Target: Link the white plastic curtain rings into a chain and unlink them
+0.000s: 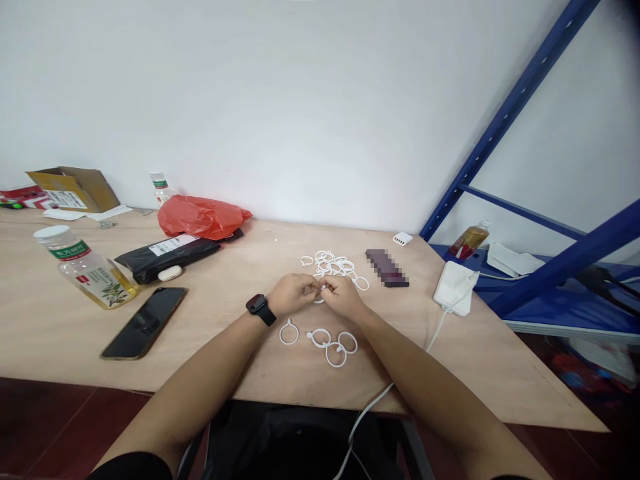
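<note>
At the middle of the table, my left hand (293, 294) and my right hand (345, 295) meet at the fingertips. Both are closed in a pinch on a small white plastic ring (320, 301), mostly covered by the fingers. Just beyond them lies a heap of similar white rings (334, 267), each with a small eyelet or tab. Nearer to me, between my forearms, a single white ring (281, 333) lies flat. To its right is a loose cluster of several more white rings (328, 345). A black watch sits on my left wrist.
On the left are a phone (145, 325), a tea bottle (87, 270), a black parcel (170, 259) and a red plastic bag (203, 217). A pixelated dark object (387, 268) and a white power strip (454, 288) with a trailing cable lie right, beside a blue rack (500, 127).
</note>
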